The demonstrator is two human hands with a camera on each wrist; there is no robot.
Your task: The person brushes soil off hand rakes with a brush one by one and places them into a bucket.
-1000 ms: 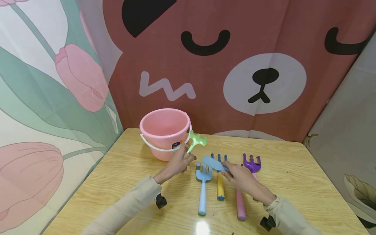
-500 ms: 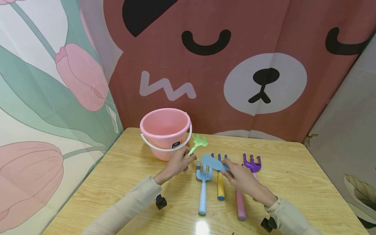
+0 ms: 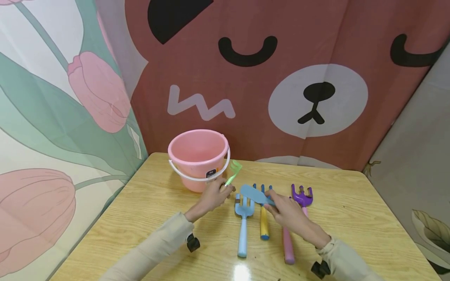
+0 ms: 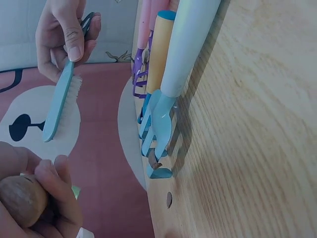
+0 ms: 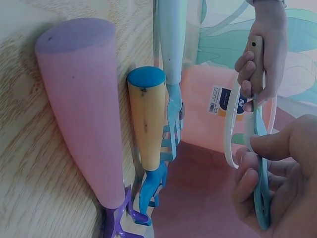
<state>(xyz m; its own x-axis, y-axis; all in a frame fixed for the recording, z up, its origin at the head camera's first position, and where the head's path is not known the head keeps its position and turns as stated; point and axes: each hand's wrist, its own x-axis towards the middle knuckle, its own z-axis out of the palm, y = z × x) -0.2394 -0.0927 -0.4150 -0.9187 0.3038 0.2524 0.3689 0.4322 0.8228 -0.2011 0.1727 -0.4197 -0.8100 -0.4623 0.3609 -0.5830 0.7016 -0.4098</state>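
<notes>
My left hand [image 3: 212,195] grips the wooden handle [image 4: 22,198] of a small rake with a green head [image 3: 236,167], held in front of the bucket's right side. Its green prongs appear nearly edge-on in the head view. My right hand [image 3: 291,214] pinches the handle of a light blue brush [image 3: 254,194]; white bristles [image 4: 76,87] show along one side in the left wrist view. The brush is held over the tops of a light blue rake [image 3: 242,234] and a blue rake with a yellow handle [image 3: 264,226], apart from the green rake.
A pink bucket [image 3: 190,170] with a white handle stands at the table's back left. Purple rakes [image 3: 303,198] with pink handles [image 3: 288,246] lie beneath and beside my right forearm. Brown bits lie on the wooden table [image 3: 351,234]. A bear-print cloth hangs behind.
The green rake has turned in my left hand, so its broad prongs now show narrow and side-on. The brush has shifted very slightly left. The bucket and lying rakes stay put.
</notes>
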